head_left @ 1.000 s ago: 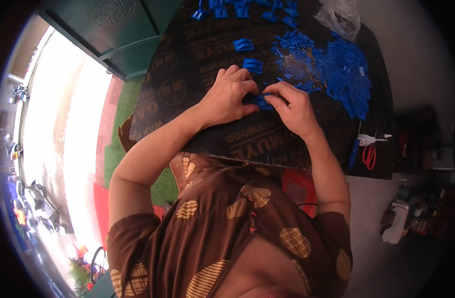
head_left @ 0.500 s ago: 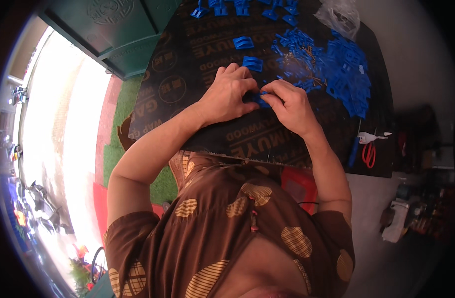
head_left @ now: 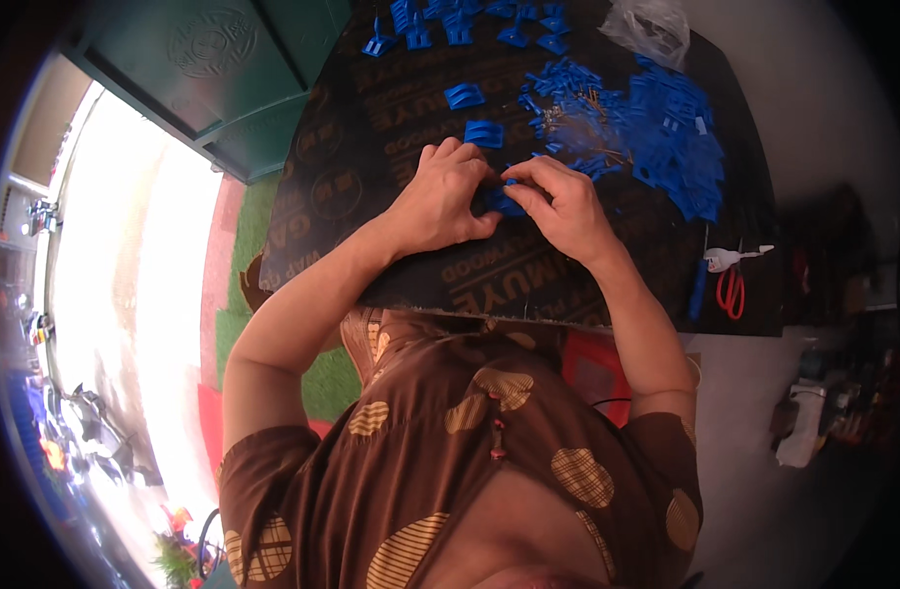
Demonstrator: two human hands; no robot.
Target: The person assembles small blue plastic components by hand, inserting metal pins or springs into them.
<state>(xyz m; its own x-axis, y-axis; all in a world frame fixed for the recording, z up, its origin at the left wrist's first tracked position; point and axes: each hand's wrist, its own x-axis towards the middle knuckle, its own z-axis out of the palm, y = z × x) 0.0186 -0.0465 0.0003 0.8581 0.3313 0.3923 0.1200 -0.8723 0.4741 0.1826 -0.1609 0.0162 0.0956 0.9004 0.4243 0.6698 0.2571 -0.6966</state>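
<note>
Over the near half of a dark plywood tabletop (head_left: 396, 280), both hands meet at a small blue plastic piece (head_left: 506, 203). My left hand (head_left: 448, 196) curls round its left side, thumb toward me, with the fingertips partly hidden. My right hand (head_left: 565, 203) pinches a small blue part (head_left: 510, 183) at the top of that piece between thumb and forefinger. How the two parts fit together is too small to tell. Just beyond my left fingers lies a curved blue plastic piece (head_left: 484, 133), and farther off a second curved piece (head_left: 464, 95).
Right of centre spread small blue pegs (head_left: 560, 93) mixed with brass-coloured screws (head_left: 612, 152). Beside them is a heap of flat blue plates (head_left: 681, 157). Several blue pieces (head_left: 457, 26) stand along the far edge, near a clear plastic bag (head_left: 651, 29). Red-handled scissors (head_left: 731, 294) lie at the right.
The whole view has shifted slightly. Both hands stay at the blue piece; the left thumb and the right fingers sit a little differently, and more of the piece shows between them.
</note>
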